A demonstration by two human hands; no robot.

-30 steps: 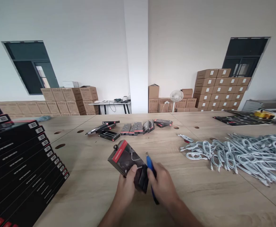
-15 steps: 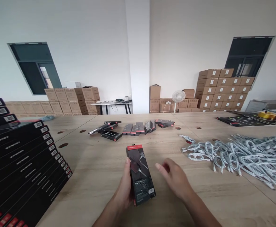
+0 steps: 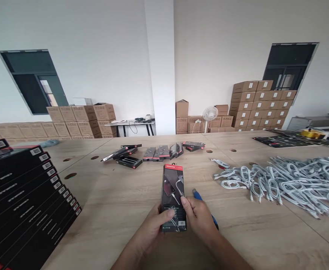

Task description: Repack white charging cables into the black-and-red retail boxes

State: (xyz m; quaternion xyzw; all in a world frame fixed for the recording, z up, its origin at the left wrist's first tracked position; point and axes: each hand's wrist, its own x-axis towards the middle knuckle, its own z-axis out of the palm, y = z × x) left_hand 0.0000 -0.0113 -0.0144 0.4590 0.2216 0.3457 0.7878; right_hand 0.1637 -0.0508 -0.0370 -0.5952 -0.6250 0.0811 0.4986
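A slim black cable box (image 3: 170, 178) with a red top band and a hanging tab stands tilted in front of me; a phone and a white cable are pictured on it. My left hand (image 3: 150, 227) grips its lower left side, thumb across the front. On the right edge, my right hand (image 3: 200, 217) holds it with the thumb near the front, its other fingers mostly hidden. Beyond the right hand lies a blue tool (image 3: 197, 195) with a grey tip, partly covered by that hand; its kind cannot be made out.
Stacked black boxes (image 3: 26, 198) rise at the left. Several similar boxes (image 3: 162, 152) lie farther back on the wooden table (image 3: 105, 210). Coiled white cables (image 3: 271, 180) spread over the right side, with flat black printed sheets (image 3: 277, 141) behind. Cartons (image 3: 261, 105) and a fan (image 3: 210, 113) stand by the wall.
My right hand has moved in and taken hold of the box's right edge. The box has shifted slightly right and turned more upright. The blue tool now shows beyond my right hand.
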